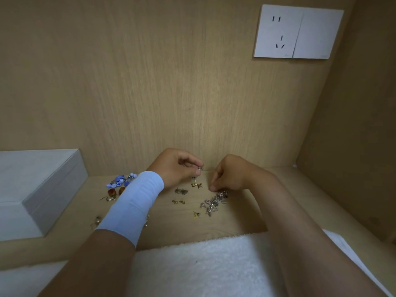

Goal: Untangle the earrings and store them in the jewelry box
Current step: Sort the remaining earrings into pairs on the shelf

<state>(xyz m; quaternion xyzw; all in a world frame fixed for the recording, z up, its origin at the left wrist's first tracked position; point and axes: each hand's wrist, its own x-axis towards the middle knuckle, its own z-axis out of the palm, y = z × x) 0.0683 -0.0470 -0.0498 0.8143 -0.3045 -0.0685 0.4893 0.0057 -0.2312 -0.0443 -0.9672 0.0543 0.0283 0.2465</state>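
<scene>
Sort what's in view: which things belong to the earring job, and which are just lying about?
Job: left hand pinching a silver earring; right hand at the silver tangle; blue earrings; gold earrings; red earrings; closed jewelry box.
Lying about: white towel; wall socket.

My left hand point(177, 166) pinches a small silver earring point(200, 168) above the wooden shelf point(167, 221). My right hand point(230, 174) curls its fingers down at a silver tangle point(214, 203). The closed white jewelry box point(38, 185) sits far left.

Head camera, forward-down, close.
</scene>
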